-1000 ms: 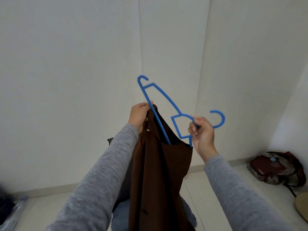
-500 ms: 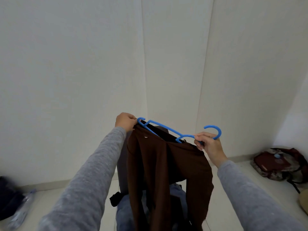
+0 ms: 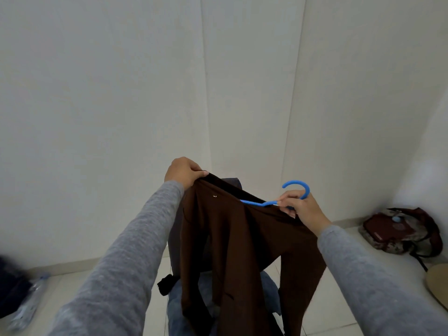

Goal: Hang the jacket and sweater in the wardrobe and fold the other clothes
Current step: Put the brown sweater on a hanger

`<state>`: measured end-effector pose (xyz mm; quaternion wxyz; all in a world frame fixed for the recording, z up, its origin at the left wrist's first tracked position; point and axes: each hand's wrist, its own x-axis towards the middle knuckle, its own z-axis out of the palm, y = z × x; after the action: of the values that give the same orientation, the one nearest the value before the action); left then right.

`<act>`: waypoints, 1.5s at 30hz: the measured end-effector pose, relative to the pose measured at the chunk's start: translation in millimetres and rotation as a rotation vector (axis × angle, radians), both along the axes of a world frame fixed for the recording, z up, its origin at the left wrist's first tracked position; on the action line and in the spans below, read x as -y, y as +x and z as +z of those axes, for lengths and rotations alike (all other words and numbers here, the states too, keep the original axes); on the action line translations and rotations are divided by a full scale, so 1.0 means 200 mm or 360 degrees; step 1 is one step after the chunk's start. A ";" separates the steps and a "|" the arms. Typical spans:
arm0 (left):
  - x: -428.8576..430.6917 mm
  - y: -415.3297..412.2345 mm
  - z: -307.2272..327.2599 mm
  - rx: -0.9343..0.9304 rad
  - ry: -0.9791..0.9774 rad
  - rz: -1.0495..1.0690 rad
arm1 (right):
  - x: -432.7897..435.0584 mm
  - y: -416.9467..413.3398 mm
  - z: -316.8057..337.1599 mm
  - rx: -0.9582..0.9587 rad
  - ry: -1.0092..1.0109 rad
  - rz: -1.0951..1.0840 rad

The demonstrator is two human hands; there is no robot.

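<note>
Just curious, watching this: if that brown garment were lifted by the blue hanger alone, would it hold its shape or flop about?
Probably flop: the brown garment drapes in loose folds and a sleeve dangles below. It looks fairly light, since the thin blue hanger carries it unbent. It might slide off, as the left hand pinches one shoulder up.

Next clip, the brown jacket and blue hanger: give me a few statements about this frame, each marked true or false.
1. The right hand holds the blue hanger near its hook. True.
2. The left hand hangs free. False: it grips the brown jacket at one shoulder.
3. The hanger's hook sits on a wardrobe rail. False: it is free in the air.
4. A reddish bag lies on the floor at right. True.
</note>
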<state>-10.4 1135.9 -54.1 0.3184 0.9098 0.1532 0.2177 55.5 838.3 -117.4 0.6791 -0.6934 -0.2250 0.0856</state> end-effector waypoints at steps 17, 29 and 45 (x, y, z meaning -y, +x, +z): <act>0.12 0.04 -0.15 0.0044 0.0007 -0.0327 | -0.11 0.02 0.26 0.0145 -0.0162 -0.0022; -0.01 -0.04 -0.35 0.0210 -0.0412 0.0024 | -0.17 0.03 0.35 0.0271 0.0112 -0.0263; -0.18 0.00 0.14 0.0167 -0.0203 -0.0320 | -0.14 0.10 0.47 0.0562 -0.0035 -0.0498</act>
<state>-9.6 1172.8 -26.1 0.4033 0.8859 0.0579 0.2217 76.3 865.4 -22.5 0.6267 -0.7313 -0.2292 -0.1407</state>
